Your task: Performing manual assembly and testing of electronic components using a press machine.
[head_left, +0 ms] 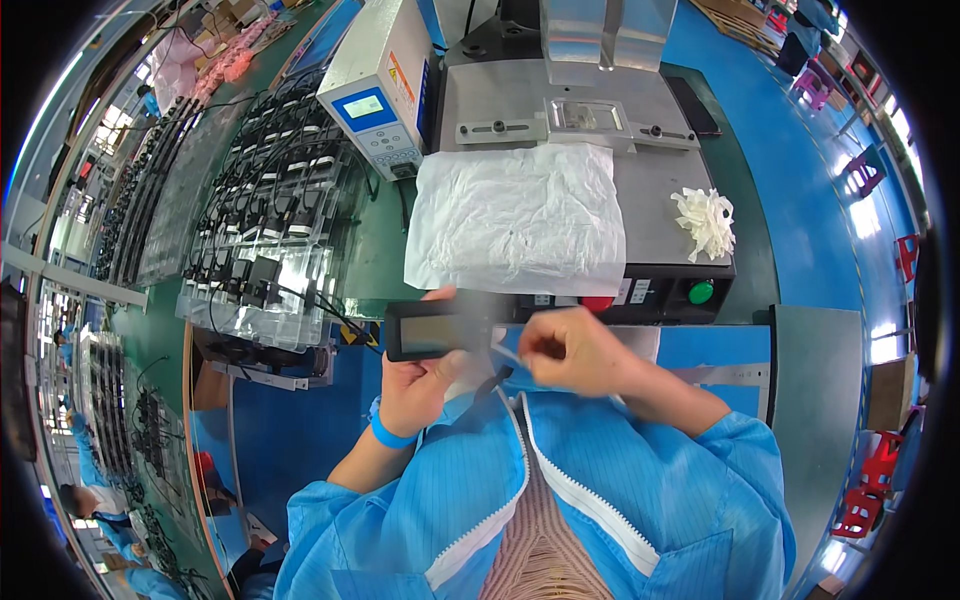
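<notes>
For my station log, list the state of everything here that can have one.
Left hand: gripping the dark device
Dark device: held up, its right end blurred
Right hand: fingers curled; grip unclear
White cloth: spread, wrinkled
Control box display: lit
Pale strips: bunched in a clump
Blue jacket: unzipped at the chest

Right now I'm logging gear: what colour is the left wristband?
The wristband is blue, clearest in the head view.
</notes>
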{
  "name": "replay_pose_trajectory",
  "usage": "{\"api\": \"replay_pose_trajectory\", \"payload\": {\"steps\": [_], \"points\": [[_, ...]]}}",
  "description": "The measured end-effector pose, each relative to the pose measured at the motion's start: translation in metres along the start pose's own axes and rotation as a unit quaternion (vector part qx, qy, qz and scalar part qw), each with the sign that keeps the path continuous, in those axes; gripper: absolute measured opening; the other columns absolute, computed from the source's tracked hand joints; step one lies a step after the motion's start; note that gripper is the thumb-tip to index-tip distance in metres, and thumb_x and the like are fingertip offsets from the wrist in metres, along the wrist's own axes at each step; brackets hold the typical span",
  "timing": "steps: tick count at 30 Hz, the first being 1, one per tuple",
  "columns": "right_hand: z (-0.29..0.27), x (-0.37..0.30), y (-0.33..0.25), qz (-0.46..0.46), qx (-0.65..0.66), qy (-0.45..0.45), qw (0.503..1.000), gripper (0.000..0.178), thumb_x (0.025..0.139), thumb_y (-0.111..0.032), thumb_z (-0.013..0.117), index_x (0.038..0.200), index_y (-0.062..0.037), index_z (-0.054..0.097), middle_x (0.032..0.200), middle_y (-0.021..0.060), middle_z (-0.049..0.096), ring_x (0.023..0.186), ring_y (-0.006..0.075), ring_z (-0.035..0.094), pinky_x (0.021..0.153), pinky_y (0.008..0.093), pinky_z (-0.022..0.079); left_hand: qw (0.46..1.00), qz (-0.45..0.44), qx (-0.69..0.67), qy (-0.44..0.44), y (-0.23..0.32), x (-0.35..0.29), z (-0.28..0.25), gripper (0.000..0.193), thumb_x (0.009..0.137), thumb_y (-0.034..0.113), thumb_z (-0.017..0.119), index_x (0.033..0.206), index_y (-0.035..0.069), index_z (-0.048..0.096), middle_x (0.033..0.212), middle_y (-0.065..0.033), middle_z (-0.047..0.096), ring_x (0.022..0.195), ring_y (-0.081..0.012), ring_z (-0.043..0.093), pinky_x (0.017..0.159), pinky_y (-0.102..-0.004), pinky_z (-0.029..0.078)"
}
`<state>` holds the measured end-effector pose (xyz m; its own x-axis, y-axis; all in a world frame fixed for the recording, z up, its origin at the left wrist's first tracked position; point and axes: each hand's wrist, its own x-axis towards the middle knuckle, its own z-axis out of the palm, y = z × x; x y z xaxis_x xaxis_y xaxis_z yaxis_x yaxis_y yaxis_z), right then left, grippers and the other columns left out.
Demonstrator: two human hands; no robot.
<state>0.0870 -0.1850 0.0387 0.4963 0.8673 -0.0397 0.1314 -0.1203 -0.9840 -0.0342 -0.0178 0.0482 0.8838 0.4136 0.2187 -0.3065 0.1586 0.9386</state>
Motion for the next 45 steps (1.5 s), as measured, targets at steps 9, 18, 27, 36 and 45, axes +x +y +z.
{"api": "replay_pose_trajectory", "payload": {"steps": [9, 18, 27, 36, 45], "points": [[-0.011, -0.03, -0.01, 0.018, -0.001, 0.014, 1.0, 0.006, 0.073, 0.003, 0.06, 0.078, -0.001, 0.062, 0.069, 0.0013, 0.057, 0.06, 0.0095, 0.046, 0.056, 0.0211, 0.039, 0.995, -0.044, -0.062, 0.062, -0.018, 0.016, -0.037, 0.045, 0.092, 0.005, 0.052, 0.135, -0.003, 0.041, 0.102, -0.0173, 0.061, 0.067, -0.0112, 0.051, 0.061, -0.0216, 0.042], [-0.124, -0.048, -0.009, -0.116, -0.326, 0.457, 0.82, 0.025, 0.069, 0.011, 0.056, 0.089, -0.0023, 0.063, 0.091, 0.004, 0.056, 0.07, 0.0163, 0.05, 0.065, 0.0247, 0.043, 0.988, -0.11, -0.078, 0.073, 0.0, 0.013, -0.051, 0.045, 0.081, -0.004, 0.043, 0.126, -0.005, 0.051, 0.088, -0.0127, 0.061, 0.053, -0.0076, 0.041, 0.046, -0.0177, 0.032], [-0.146, -0.054, 0.027, -0.09, -0.481, 0.378, 0.786, 0.036, 0.068, 0.009, 0.055, 0.101, -0.0014, 0.065, 0.108, 0.0098, 0.058, 0.1, 0.0294, 0.054, 0.089, 0.0342, 0.043, 0.988, -0.097, 0.028, 0.115, 0.034, 0.011, -0.087, 0.042, 0.081, 0.002, 0.052, 0.123, -0.004, 0.054, 0.08, -0.0081, 0.058, 0.053, -0.0068, 0.038, 0.045, -0.0175, 0.027], [-0.145, -0.059, 0.041, -0.137, -0.493, 0.415, 0.752, 0.034, 0.073, 0.009, 0.05, 0.104, -0.0004, 0.062, 0.115, 0.0133, 0.054, 0.103, 0.0286, 0.052, 0.09, 0.0362, 0.042, 0.8, 0.032, 0.525, 0.289, 0.133, 0.019, -0.203, 0.045, 0.074, 0.021, 0.077, 0.108, -0.005, 0.062, 0.072, -0.0065, 0.063, 0.059, -0.0112, 0.05, 0.056, -0.0218, 0.041], [-0.097, -0.002, 0.048, -0.295, -0.491, 0.406, 0.712, 0.028, 0.075, 0.008, 0.051, 0.1, -0.0014, 0.061, 0.118, 0.0137, 0.054, 0.109, 0.0313, 0.05, 0.096, 0.0414, 0.039, 0.691, -0.106, 0.697, 0.158, 0.132, 0.069, -0.224, 0.042, 0.071, 0.032, 0.078, 0.095, -0.001, 0.066, 0.071, -0.0082, 0.065, 0.058, -0.0203, 0.056, 0.059, -0.0309, 0.046]]}}
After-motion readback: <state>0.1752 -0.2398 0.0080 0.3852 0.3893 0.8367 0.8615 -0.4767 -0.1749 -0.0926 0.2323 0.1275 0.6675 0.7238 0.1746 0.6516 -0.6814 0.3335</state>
